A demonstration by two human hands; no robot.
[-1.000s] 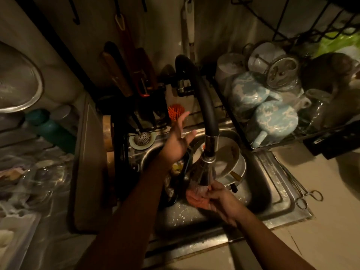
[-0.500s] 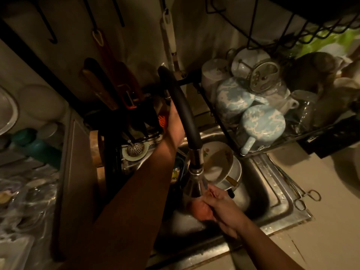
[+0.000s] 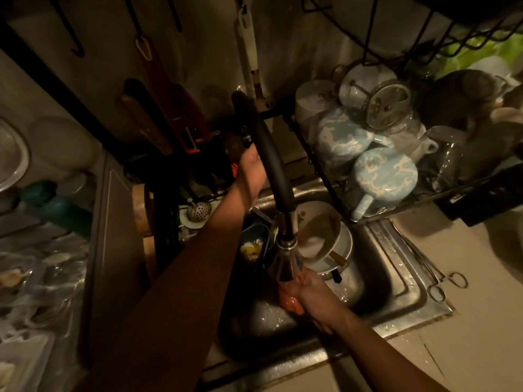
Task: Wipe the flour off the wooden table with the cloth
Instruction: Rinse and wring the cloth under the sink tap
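My right hand (image 3: 314, 295) grips a wadded orange cloth (image 3: 291, 302) directly under the metal spray head (image 3: 284, 261) of a tap, over the steel sink (image 3: 396, 281). Water drops glint on the sink floor below it. My left hand (image 3: 252, 171) reaches back along the black tap hose (image 3: 268, 154) to the tap's base by the wall. Its fingertips are hidden behind the hose, so its grip is unclear. No wooden table or flour is in view.
Dirty bowls and plates (image 3: 319, 230) are stacked in the sink behind the spray head. A wire rack with blue mugs (image 3: 382, 176) stands at the right. Scissors (image 3: 441, 284) lie on the sink's right rim. A cutting board (image 3: 113, 250) leans at the left.
My left hand rose from over the sink, fingers spread, to the tap's base at the wall. My right hand stayed under the spray head with the cloth.
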